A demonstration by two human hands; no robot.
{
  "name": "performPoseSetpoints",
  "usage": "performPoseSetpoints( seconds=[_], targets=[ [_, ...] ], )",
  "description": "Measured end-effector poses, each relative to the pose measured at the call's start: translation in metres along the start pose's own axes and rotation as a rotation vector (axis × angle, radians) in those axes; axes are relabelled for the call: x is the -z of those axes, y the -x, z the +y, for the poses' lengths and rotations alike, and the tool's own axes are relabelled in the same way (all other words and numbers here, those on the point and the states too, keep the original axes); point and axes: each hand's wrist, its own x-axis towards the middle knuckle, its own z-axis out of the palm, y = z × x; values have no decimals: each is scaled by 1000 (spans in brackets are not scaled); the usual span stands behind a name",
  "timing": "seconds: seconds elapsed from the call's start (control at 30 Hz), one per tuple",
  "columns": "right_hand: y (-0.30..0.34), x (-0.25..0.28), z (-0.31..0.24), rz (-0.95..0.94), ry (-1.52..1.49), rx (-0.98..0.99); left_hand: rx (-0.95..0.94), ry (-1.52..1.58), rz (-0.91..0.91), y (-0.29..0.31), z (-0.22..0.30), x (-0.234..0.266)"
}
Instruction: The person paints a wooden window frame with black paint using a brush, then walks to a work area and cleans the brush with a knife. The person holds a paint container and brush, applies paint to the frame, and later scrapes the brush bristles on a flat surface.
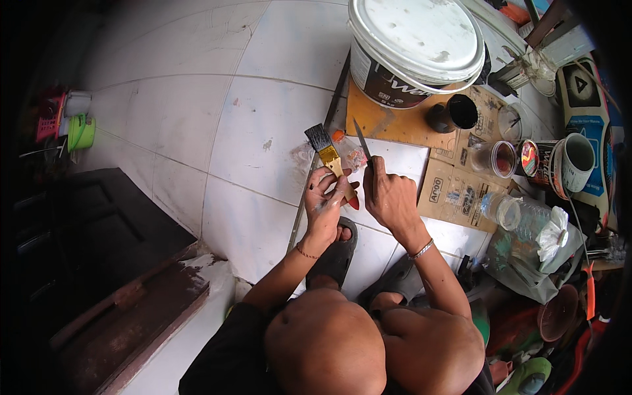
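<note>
My left hand (324,205) is closed around the wooden handle of a paintbrush (331,158). The brush has dark bristles pointing up and to the left, a gold-coloured ferrule and a red handle end. In my right hand (392,201) is a knife (363,143), gripped by its dark handle with the narrow blade pointing away from me. The blade and the brush are apart, with a small gap between them. Beyond the brush, a crumpled clear plastic wrapper (355,158) and a small orange item (338,135) lie on the white tiles.
A large lidded paint bucket (395,72) stands on flattened cardboard (442,191) ahead. On my right are a black cup (451,113), a plastic cup with reddish contents (495,159), a tin (579,155) and a plastic bottle (530,220). A dark door panel (112,243) lies at left.
</note>
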Motion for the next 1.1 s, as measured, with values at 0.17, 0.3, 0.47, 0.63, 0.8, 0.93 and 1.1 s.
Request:
performPoseSetpoints(
  seconds=[0.17, 0.3, 0.47, 0.63, 0.8, 0.93, 1.1],
  targets=[
    [4, 8, -2, 29, -53, -17, -24, 7, -15, -15, -11, -11],
    [5, 1, 0, 18, -16, 53, -23, 17, -3, -23, -15, -14],
    [0, -2, 3, -18, 36, 103, -48, 75, -19, -24, -25, -11],
    [-2, -4, 5, -6, 62, 148, -58, 92, -31, -27, -28, -9],
    [-2, -7, 5, -7, 66, 160, -57, 88, -21, -27, -28, -9],
    [-3, -3, 4, -83, 97, 148, -54, 80, -24, -26, -28, -9],
    [0, 2, -3, -14, 106, 173, -65, 78, -14, -22, -25, -11]
  ],
)
